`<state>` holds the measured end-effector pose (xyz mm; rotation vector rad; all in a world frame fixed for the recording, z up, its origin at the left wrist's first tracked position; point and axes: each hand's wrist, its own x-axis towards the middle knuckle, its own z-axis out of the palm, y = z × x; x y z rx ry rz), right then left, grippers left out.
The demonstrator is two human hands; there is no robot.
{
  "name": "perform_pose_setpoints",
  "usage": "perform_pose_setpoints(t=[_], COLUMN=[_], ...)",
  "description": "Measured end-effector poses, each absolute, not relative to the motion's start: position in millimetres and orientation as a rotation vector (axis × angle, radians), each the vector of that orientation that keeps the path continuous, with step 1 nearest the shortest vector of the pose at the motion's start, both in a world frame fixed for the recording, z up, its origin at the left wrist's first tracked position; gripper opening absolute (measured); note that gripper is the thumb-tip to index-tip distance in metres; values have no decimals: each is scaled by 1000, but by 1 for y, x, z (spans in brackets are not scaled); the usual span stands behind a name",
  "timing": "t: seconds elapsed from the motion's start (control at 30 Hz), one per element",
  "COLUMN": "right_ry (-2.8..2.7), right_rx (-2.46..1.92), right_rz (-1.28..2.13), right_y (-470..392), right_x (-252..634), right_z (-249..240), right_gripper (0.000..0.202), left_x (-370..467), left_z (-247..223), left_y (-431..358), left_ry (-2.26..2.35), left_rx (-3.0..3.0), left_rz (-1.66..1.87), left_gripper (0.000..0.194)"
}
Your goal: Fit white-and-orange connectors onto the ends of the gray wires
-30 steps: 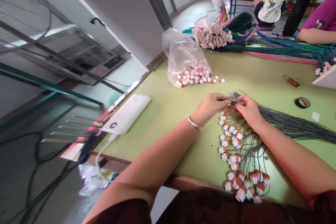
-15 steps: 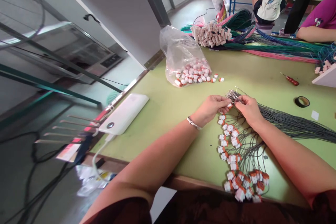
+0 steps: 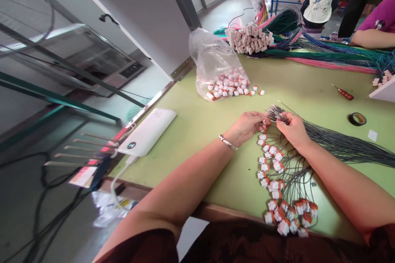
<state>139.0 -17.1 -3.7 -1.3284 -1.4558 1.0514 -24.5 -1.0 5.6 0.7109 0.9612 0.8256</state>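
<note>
Between the thumb and fingers of my left hand (image 3: 248, 126) is a small orange and white connector (image 3: 266, 121). My right hand (image 3: 292, 128) pinches near the metal-tipped ends of the dark wires (image 3: 336, 141), just right of the left hand. The bundle trails off to the right across the green table (image 3: 191, 131). Below both hands, a chain of white and orange connectors (image 3: 275, 186) on dark wires runs down to the table's front edge. Whether a wire sits in the held connector is too small to tell.
A plastic bag of connectors (image 3: 220, 65) lies behind my hands, with wire bundles (image 3: 327, 55) beyond it. A white power bank (image 3: 148, 132) is at the left edge. A screwdriver-like tool (image 3: 343, 92) and black tape (image 3: 357, 119) lie right. Another person's arm (image 3: 373, 39) rests at the back right.
My left hand has moved slightly away from the wire tips, and the connector in it is turned to show more orange. The whole view has shifted a little.
</note>
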Motion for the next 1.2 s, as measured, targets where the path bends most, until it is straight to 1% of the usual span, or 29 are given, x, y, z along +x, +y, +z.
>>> perform_pose_setpoints(t=[0.23,0.37,0.5,0.57,0.7,0.83,1.03,1.2], right_ry=[-1522,-1640,-1717,-1763,-1818,-1808,-1727,-1689], right_rx=[-1346,-1383,-1441,-1463,-1478,-1451,-1403,-1389], right_rz=[1030,870,687,625,558,572,699,813], right_y=[-18,-16,-16,-17,-19,-20,-20,-18], right_x=[139,140,142,142,141,141,143,144], right_z=[-5,-11,-13,-11,-8,-10,-13,-17], right_gripper=[15,12,10,9,5,4,5,6], left_x=[-22,-25,-34,-37,-37,-29,-23,-26], left_z=[3,4,10,11,9,1,-2,1], left_y=[-1,-1,-2,-2,-2,-2,-5,-5], left_ry=[1020,980,928,965,1044,1042,953,945], left_rx=[767,747,818,891,1078,1060,859,983], left_rz=[802,797,757,739,790,825,927,907], left_gripper=[18,20,10,14,14,10,10,11])
